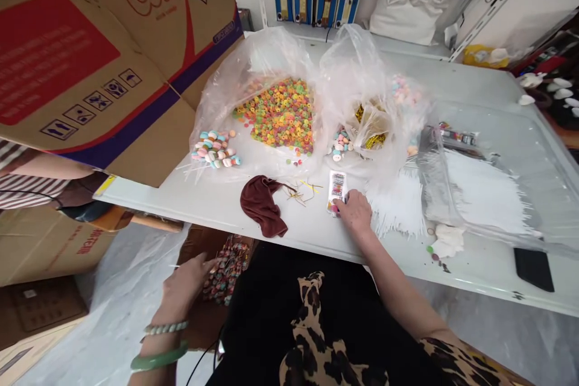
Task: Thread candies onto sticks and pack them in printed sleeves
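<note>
My left hand (186, 280) is closed over an open carton below the table edge, and the end of a thin white stick (174, 266) pokes out beside it. Strung colourful candies (228, 268) fill that carton. On the table, my right hand (357, 212) has its fingers curled on the lower right edge of a small printed packet (337, 184) with coloured pieces showing at its bottom. A brown cloth (263, 205) and loose gold twist ties (296, 194) lie to the left of the packet. To its right are many white sticks (398, 199).
Behind stand a plastic bag of small ring candies (283, 111) and another bag (353, 66) with gold ties. Marshmallow-like candies (216, 149) sit at the left. A large cola carton (113, 60) blocks the left side. A clear tray (552, 193) holds more white sticks.
</note>
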Tool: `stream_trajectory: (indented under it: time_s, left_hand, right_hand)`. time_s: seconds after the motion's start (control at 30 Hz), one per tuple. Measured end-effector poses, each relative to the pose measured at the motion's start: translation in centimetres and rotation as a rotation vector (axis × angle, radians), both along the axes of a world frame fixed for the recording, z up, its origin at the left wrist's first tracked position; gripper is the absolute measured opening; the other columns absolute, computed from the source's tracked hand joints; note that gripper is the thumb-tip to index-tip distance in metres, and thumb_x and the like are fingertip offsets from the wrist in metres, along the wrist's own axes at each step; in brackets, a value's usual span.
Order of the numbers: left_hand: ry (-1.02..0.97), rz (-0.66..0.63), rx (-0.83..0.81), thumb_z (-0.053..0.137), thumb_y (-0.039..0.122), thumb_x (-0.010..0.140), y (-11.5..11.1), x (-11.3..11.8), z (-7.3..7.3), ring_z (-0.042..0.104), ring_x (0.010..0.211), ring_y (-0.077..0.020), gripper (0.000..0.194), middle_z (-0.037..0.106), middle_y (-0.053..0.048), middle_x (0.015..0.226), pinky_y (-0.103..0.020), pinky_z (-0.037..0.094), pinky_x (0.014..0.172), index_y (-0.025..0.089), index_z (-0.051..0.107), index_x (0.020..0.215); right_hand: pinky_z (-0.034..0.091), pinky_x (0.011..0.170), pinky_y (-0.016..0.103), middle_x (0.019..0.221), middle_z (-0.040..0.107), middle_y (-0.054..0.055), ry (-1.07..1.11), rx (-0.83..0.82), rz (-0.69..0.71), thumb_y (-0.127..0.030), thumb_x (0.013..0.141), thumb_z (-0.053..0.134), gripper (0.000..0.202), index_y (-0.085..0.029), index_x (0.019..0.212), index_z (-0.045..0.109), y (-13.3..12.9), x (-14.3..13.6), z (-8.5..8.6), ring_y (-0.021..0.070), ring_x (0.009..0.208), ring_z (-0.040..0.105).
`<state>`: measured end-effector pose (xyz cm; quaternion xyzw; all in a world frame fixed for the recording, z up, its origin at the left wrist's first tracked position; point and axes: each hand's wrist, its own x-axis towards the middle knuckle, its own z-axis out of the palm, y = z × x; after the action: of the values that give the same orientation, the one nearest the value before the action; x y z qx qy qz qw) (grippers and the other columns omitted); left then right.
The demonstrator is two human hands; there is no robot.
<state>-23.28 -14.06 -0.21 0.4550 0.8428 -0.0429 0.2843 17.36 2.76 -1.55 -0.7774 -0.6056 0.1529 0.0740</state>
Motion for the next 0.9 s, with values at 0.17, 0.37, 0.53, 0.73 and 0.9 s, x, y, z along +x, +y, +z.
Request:
stream_trajectory:
  time_s: [0.17,0.37,0.53,0.73,0.9]
  left_hand:
    - [-0.240,-0.011,0.347,0.056,0.044,0.080,5.0,7.2,1.8,0.066,0.096,-0.0280,0.031,0.074,-0.009,0.104,-0.036,0.046,0.085,0.026,0.073,0.099]
    - [-0.932,-0.033,0.460,0.067,0.035,0.071,9.5,16.0,1.2,0.059,0.064,-0.0171,0.020,0.070,-0.004,0.073,-0.028,0.046,0.063,0.019,0.075,0.081]
    - [-1.229,0.072,0.330,0.074,0.039,0.069,11.7,20.9,1.5,0.057,0.066,-0.0132,0.030,0.068,-0.005,0.082,-0.024,0.044,0.058,0.016,0.073,0.090]
    - [-1.601,0.349,0.196,0.086,0.039,0.057,12.8,22.2,2.2,0.062,0.073,-0.0136,0.051,0.068,-0.007,0.091,-0.025,0.046,0.064,0.014,0.069,0.098]
    - [-1.690,0.692,0.348,0.089,0.028,0.048,12.6,18.9,2.1,0.058,0.062,-0.0118,0.039,0.064,-0.002,0.071,-0.026,0.048,0.061,0.013,0.066,0.074]
  right_hand:
    - [0.030,0.064,0.029,0.077,0.063,0.001,0.219,0.006,-0.142,-0.032,0.083,0.049,0.015,-0.022,0.084,0.060,0.0,0.1,-0.7,0.0179,0.071,0.052]
    - [0.033,0.069,0.028,0.076,0.061,0.001,0.404,0.235,-0.166,-0.031,0.081,0.046,0.019,-0.022,0.074,0.062,-0.9,1.3,-0.2,0.0176,0.075,0.052]
    - [0.037,0.065,0.027,0.069,0.053,-0.003,0.953,0.422,-0.201,-0.036,0.076,0.057,0.016,-0.021,0.070,0.056,-1.9,1.0,0.5,0.0147,0.067,0.048]
    - [0.036,0.056,0.025,0.061,0.051,-0.005,1.337,0.151,-0.081,-0.039,0.072,0.066,0.022,-0.020,0.068,0.055,-3.0,-3.5,1.6,0.0116,0.057,0.042]
    - [0.036,0.055,0.024,0.061,0.049,-0.005,1.250,0.095,0.095,-0.039,0.075,0.064,0.021,-0.020,0.070,0.057,-1.9,-8.1,2.1,0.0118,0.057,0.042]
